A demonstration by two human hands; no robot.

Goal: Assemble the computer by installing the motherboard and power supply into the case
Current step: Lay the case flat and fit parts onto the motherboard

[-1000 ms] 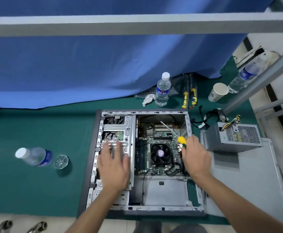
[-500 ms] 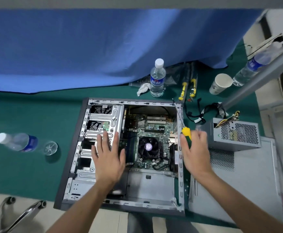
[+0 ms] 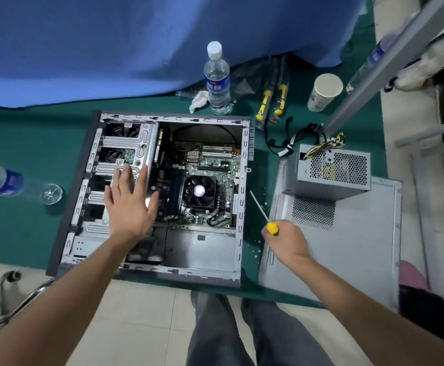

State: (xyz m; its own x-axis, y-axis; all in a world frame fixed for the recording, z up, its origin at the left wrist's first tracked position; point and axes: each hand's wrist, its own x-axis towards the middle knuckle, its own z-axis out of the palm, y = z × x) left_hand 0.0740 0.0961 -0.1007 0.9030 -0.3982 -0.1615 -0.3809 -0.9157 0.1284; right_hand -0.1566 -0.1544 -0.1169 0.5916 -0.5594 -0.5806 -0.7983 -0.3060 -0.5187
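Note:
The open computer case (image 3: 239, 207) lies flat on the green mat. Inside it sits the motherboard (image 3: 210, 165) with its black CPU fan (image 3: 199, 192). My left hand (image 3: 129, 202) lies flat, fingers spread, on the silver drive cage (image 3: 133, 143) at the case's left. My right hand (image 3: 285, 239) grips a yellow-handled screwdriver (image 3: 262, 211) just right of the case, shaft pointing up and left toward the case wall. The grey power supply (image 3: 329, 170) stands outside the case on the side panel (image 3: 347, 241), its cables (image 3: 295, 138) trailing behind.
A water bottle (image 3: 217, 80) stands behind the case beside a crumpled tissue (image 3: 198, 100). Two yellow-handled tools (image 3: 271, 101) and a paper cup (image 3: 322, 92) lie at the back right. Another bottle (image 3: 1, 180) lies at the left. Small screws (image 3: 262, 202) dot the mat. My legs (image 3: 242, 331) are below.
My right hand pulled the screwdriver out of the case and down to the right, beside the side panel. My left hand stayed on the drive cage. The camera tilted downward.

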